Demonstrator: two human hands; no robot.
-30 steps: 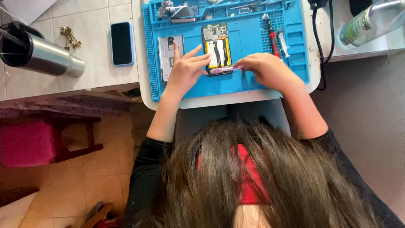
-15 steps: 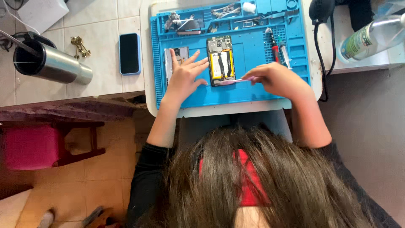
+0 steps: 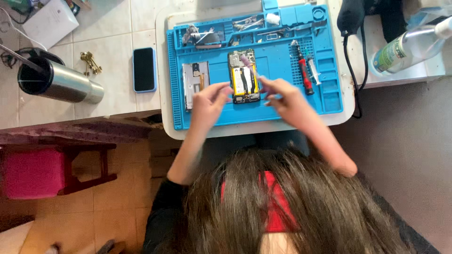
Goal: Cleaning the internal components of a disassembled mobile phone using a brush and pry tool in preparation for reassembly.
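The opened phone lies back-up near the middle of the blue repair mat, its yellow-edged battery and upper circuit board exposed, between the person's two raised hands. As a judgement, the main risk is to that bare interior: a slip of a fingertip or a tool tip could nick the battery or tear a thin flex cable, and a nudge could slide the phone across the mat into the loose small parts in the tray slots above it. The left hand hovers just beside the phone's left edge, fingers loosely curled and slightly apart, clamped on nothing visible. The right hand hovers at the phone's right edge, fingers pinched together, possibly on a slim pale tool, though blur leaves that unclear. A detached phone panel lies left on the mat; a red screwdriver and a syringe lie to the right. Off the mat, a dark phone rests on the worktop.
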